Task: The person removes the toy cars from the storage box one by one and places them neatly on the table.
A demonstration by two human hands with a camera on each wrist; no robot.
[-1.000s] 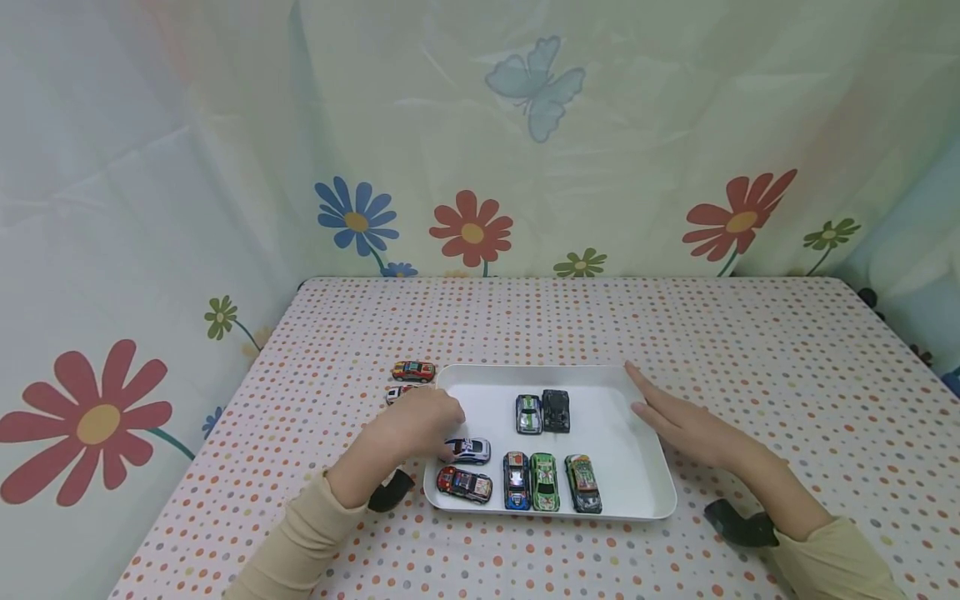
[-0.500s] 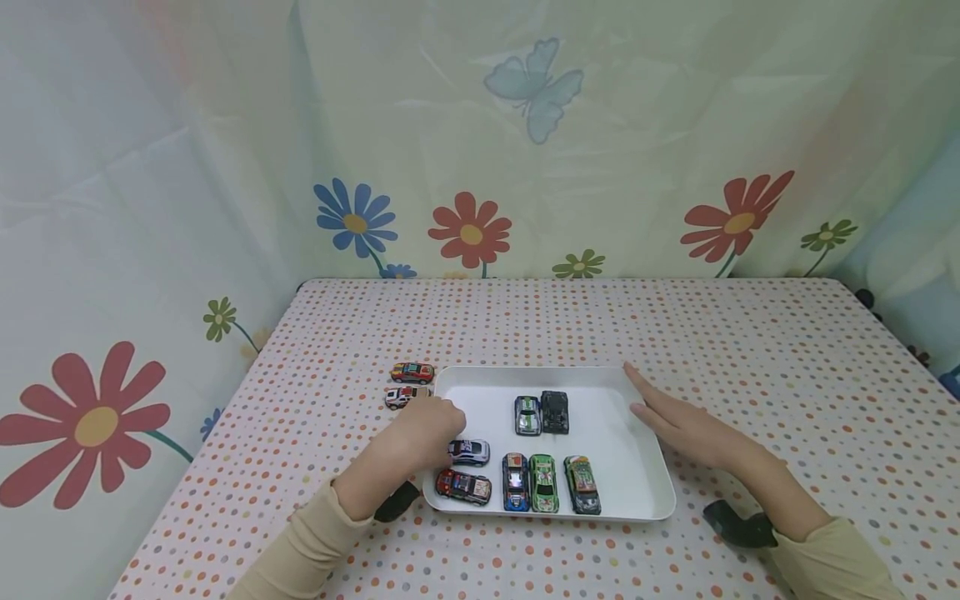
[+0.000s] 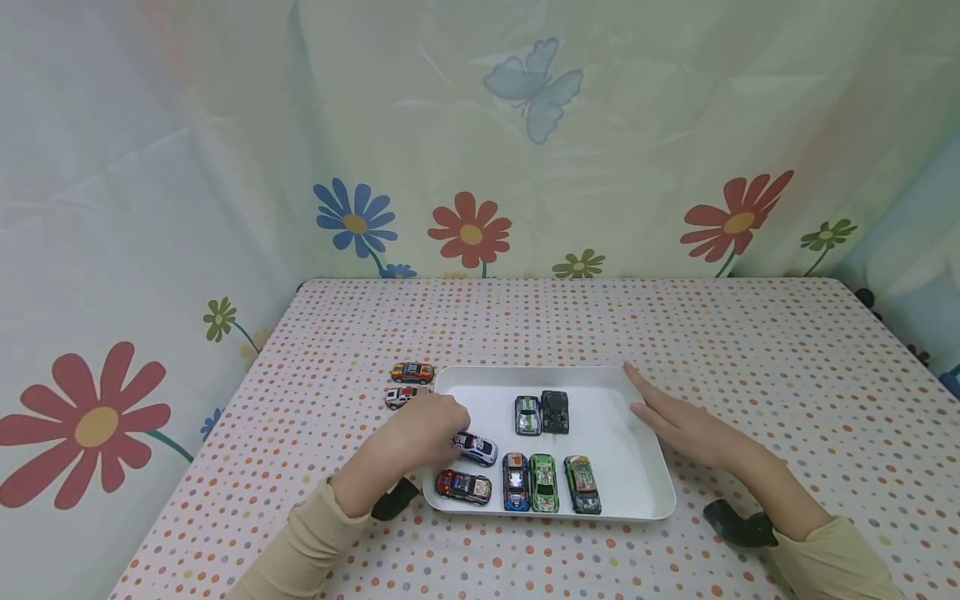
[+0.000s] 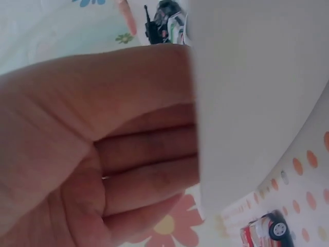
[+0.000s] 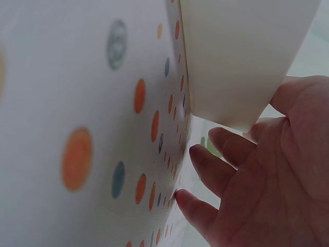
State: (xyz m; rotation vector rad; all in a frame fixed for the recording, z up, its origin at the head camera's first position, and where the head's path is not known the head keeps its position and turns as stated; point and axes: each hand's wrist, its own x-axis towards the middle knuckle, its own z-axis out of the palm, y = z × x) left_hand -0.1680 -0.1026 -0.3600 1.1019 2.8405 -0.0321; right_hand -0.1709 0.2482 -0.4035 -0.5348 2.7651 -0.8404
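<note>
A white tray (image 3: 626, 483) holds several toy cars. My left hand (image 3: 420, 429) reaches over its left wall with fingers curled down to a white-and-dark toy car (image 3: 477, 448), pinching its left end; the fingertips are hidden. In the left wrist view the tray's wall (image 4: 252, 103) covers the fingers of that hand. My right hand (image 3: 690, 425) rests along the tray's right rim with fingers extended; in the right wrist view, its fingers (image 5: 213, 170) spread beside the tray's outer wall (image 5: 241, 56). Below the pinched car lies a red-and-black toy car (image 3: 463, 487).
Inside the tray stand a silver-green car (image 3: 528, 415), a black car (image 3: 555, 412), a blue-red car (image 3: 516, 482), a bright green car (image 3: 543, 483) and a dark green car (image 3: 582, 484). Outside, left of it, sit a red-yellow car (image 3: 412, 372) and a white-red car (image 3: 401, 397).
The white-and-dark car has turned from level to slanting, its right end lower, and shifted slightly right with my left hand. My right hand and the tray stay put.
</note>
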